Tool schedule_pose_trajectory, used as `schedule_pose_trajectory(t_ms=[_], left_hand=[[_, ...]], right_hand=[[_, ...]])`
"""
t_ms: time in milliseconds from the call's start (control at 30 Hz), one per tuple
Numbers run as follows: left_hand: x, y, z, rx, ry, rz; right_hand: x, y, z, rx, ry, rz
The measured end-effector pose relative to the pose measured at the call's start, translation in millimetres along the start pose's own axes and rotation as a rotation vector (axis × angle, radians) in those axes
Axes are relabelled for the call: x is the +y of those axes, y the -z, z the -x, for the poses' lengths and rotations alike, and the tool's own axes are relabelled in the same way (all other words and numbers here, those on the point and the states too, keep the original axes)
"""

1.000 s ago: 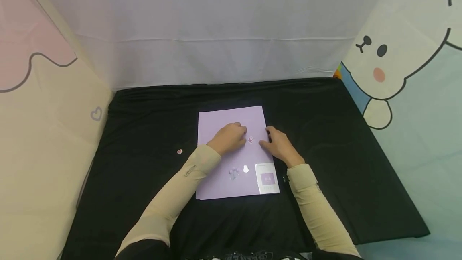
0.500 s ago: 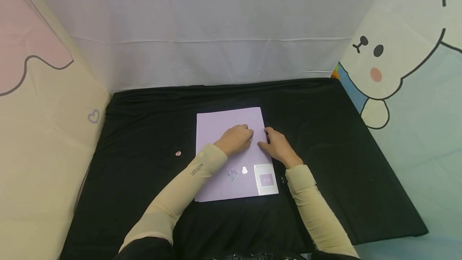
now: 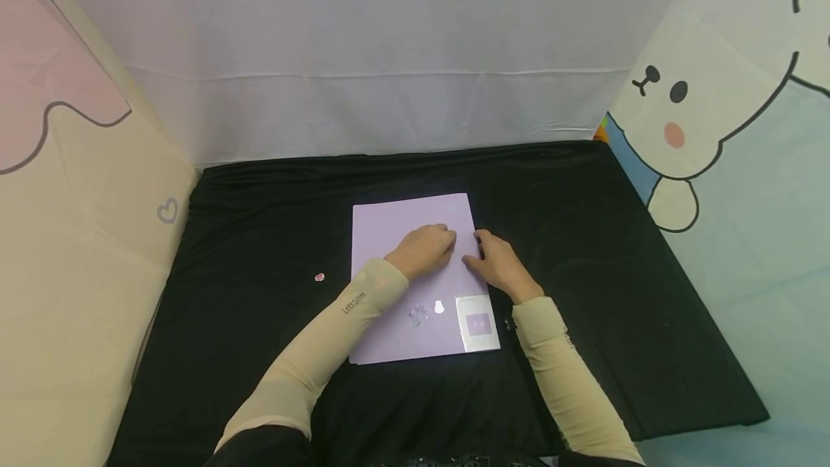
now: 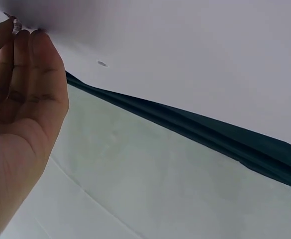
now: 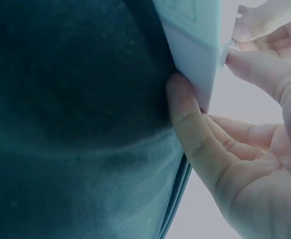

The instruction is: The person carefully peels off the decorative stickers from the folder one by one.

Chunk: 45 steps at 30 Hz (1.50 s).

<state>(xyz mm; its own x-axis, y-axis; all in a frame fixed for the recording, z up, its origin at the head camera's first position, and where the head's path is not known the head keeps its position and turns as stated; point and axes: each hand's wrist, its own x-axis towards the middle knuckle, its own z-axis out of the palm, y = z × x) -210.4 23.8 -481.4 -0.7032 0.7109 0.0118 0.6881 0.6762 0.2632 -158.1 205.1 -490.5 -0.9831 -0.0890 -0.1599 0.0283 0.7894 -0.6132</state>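
Left hand (image 3: 423, 251) pinches shiny sticker (image 4: 17, 25) on purple folder (image 3: 389, 219) | right hand (image 3: 503, 265) grips its right edge | black tablecloth (image 3: 272, 236) beneath

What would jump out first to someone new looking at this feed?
Probably the lilac rectangle lying on the black cloth, with the left hand over its middle and the right hand at its right edge. Next, perhaps, the large white cartoon animal on the backdrop at the head view's right.
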Motion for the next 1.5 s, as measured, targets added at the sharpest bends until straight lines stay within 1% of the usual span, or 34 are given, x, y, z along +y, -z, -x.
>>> schedule_pose_trajectory(t_ms=[267,400,533,600,733,833,933,1033,1167,1333,1433,1500], left_hand=[[-5.9,0.2,0.3,0.023,0.007,0.069],[-9.5,1.5,3.4,0.019,0.016,0.083],[-14.4,4.7,7.9,0.036,0.026,0.093],[-17.9,6.2,11.4,0.043,0.049,0.103],[-29.5,8.0,20.7,0.042,0.123,0.118],[-41.6,11.2,31.4,0.037,0.178,0.133],[-55.6,15.4,45.4,0.036,0.227,0.15],[-72.0,18.1,63.2,0.035,0.291,0.165],[-94.5,20.8,89.9,0.033,0.393,0.208],[-118.4,26.4,119.2,0.008,0.472,0.243],[-130.5,29.8,135.2,-0.009,0.512,0.252],[-138.0,31.3,144.7,-0.009,0.541,0.247]], right_hand=[[-0.8,0.7,-1.0,-0.002,-0.003,0.005],[-1.3,0.8,-0.6,-0.004,-0.005,0.003],[-2.2,0.5,-0.1,-0.008,-0.019,0.003],[-2.6,0.2,0.2,-0.012,-0.021,0.005],[-3.0,0.0,0.7,-0.017,-0.025,-0.002],[-3.0,0.5,1.1,-0.019,-0.029,-0.007],[-3.2,1.1,1.5,-0.017,-0.027,-0.008],[-4.0,1.4,2.0,-0.019,-0.015,-0.002],[-5.4,1.8,2.6,-0.023,-0.001,0.012],[-4.4,3.0,3.2,-0.013,-0.007,0.018],[-4.2,3.0,3.1,-0.017,0.0,0.02],[-4.0,2.5,3.1,-0.021,0.001,0.026]])
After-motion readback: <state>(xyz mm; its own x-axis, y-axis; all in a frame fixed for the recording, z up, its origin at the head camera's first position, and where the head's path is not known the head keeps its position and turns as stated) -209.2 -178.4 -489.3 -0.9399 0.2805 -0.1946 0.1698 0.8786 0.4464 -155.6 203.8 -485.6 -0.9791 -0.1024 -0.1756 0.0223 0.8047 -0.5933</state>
